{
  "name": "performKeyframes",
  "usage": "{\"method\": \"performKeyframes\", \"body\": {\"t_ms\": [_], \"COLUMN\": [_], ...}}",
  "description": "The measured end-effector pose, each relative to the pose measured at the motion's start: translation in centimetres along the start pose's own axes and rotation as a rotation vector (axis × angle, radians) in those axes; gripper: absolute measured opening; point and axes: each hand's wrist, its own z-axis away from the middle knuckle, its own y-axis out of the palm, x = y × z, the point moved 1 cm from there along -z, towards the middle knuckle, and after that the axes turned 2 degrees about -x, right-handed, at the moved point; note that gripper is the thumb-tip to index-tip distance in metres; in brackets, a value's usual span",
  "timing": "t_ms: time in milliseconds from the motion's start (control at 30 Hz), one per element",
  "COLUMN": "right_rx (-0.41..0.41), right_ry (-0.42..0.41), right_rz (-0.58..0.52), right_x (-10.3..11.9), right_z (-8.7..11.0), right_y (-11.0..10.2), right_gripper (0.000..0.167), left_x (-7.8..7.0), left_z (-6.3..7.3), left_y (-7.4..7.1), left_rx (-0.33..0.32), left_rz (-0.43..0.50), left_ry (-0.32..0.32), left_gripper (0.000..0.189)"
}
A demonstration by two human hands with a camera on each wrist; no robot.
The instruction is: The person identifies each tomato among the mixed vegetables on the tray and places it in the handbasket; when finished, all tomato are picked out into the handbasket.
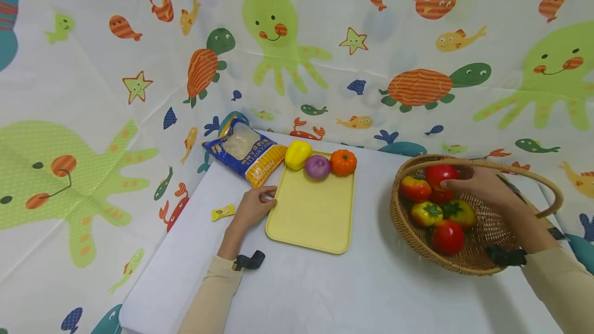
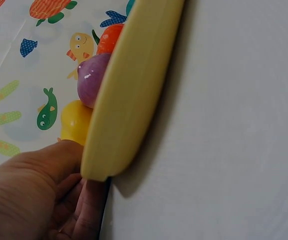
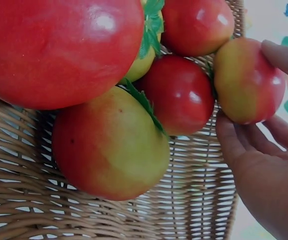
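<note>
My left hand (image 1: 252, 207) pinches the left rim of a yellow tray (image 1: 311, 213). In the left wrist view its thumb lies at the tray's edge and the fingers are below. At the tray's far end sit a yellow bell pepper (image 1: 298, 155), a purple onion (image 1: 317, 167) and an orange pumpkin (image 1: 343, 162). Inside a wicker basket (image 1: 487, 228), my right hand (image 1: 489, 187) grips a red and yellow tomato (image 3: 248, 80) between thumb and fingers. Several other tomatoes (image 3: 178, 95) lie beside it in the basket.
A blue and yellow pasta bag (image 1: 246, 151) lies at the back left, against the tray's corner. A small yellow packet (image 1: 223, 212) is left of my left hand. The basket's handle (image 1: 515, 169) arches over my right wrist. A patterned curtain (image 1: 297, 66) hangs behind the table.
</note>
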Motion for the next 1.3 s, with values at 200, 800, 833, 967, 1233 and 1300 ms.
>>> {"method": "performKeyframes", "body": {"t_ms": [200,800,833,967,1233,1300], "right_rx": [0.027,0.050,0.053,0.051,0.049,0.046], "right_ry": [0.117,0.011,0.002,0.009,0.061,0.064], "right_rz": [0.038,-0.010,-0.002,0.007,-0.019,-0.016], "right_x": [-0.13,0.04,0.08,0.14,0.11,0.19], "right_z": [-0.35,0.29,0.25,0.15,0.38,0.43], "right_y": [0.31,0.20,0.18,0.12,0.36,0.38], "right_gripper": [0.103,0.090,0.090,0.088,0.088,0.089], "left_x": [0.00,0.19,0.22,0.29,0.12,0.05], "left_z": [0.04,-0.07,-0.09,-0.16,-0.02,0.03], "left_y": [-0.05,0.01,0.00,-0.01,-0.08,-0.11], "left_rx": [0.005,0.012,0.010,0.010,0.020,0.018], "left_rz": [0.011,0.004,0.007,0.016,0.027,0.027], "left_ry": [0.004,0.024,0.024,0.029,0.018,0.018], "left_gripper": [0.042,0.042,0.042,0.042,0.042,0.041]}}
